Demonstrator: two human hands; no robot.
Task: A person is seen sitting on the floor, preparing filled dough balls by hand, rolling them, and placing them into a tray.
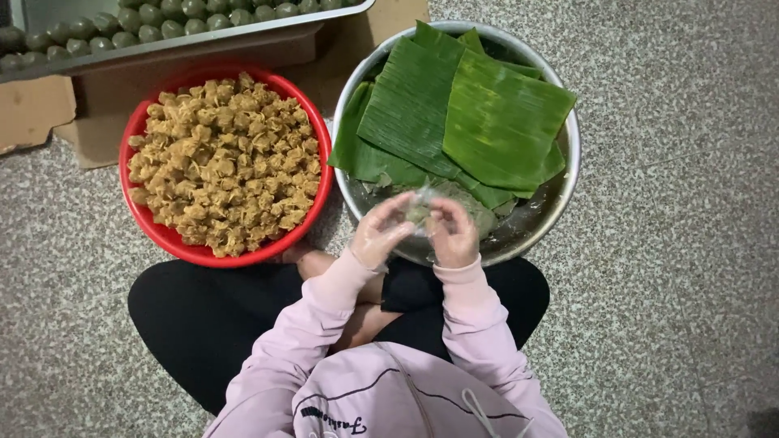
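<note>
Just beyond our hands (418,231) we see bright green banana leaves (471,113), finely ribbed with darker lines, lying in a silvery grey metal bowl (568,174). The small lump (419,213) between our fingers looks dull grey-green under clear, glossy film. To the left of our hands sits a vivid red basin (154,231) heaped with golden-brown shreddy balls (223,158). Farther off on that side, olive-green balls (154,20) fill a steel-grey tray (243,34) resting on tan cardboard (32,109). Our sleeves (324,308) are pale pink, our trousers (211,324) black, and the floor (665,284) is speckled grey and beige.
</note>
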